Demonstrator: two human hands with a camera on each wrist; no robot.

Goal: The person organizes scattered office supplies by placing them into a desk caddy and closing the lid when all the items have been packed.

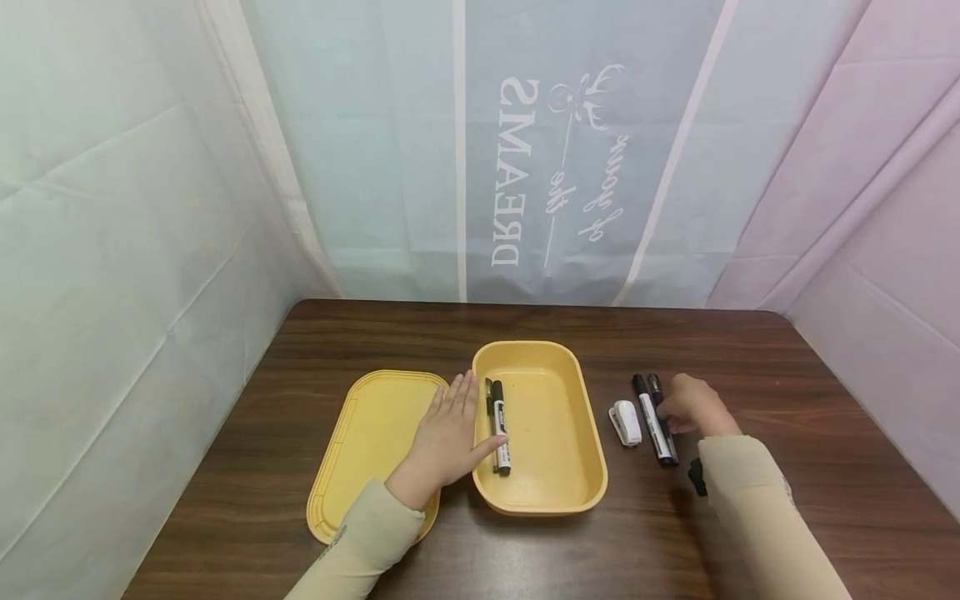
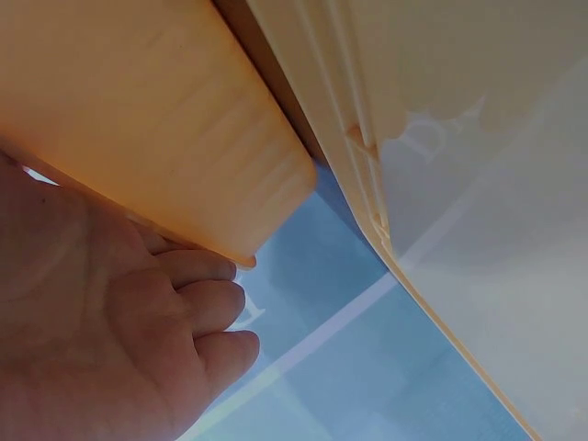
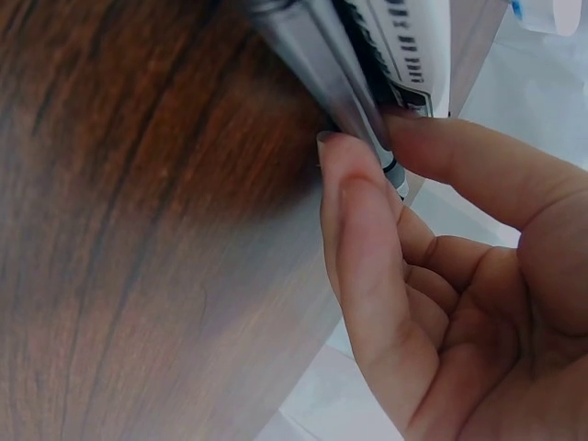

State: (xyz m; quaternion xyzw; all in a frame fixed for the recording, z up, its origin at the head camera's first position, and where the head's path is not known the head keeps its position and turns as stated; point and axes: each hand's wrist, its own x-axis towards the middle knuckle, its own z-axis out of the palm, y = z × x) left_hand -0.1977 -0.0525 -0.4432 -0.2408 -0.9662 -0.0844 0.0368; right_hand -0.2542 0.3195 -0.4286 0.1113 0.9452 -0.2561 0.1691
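Note:
My left hand (image 1: pixel 446 433) rests at the left rim of a yellow plastic box (image 1: pixel 592 433), fingers straight along the outside and thumb over the edge. Inside the box, a black-and-white marker (image 1: pixel 502 442) and a slim dark pen (image 1: pixel 489 392) lie side by side along the left wall. On the right of the table, my right hand (image 1: pixel 697 406) pinches a slim dark pen (image 3: pixel 322 69) between thumb and fingers. That pen lies alongside a second black-and-white marker (image 1: pixel 650 421). A small white stapler (image 1: pixel 625 423) sits left of this pair.
A yellow lid (image 1: pixel 371 450) lies flat left of the box, partly under my left forearm. The dark wooden table (image 1: pixel 540 558) ends at hanging cloth (image 1: pixel 405 167) behind and on both sides.

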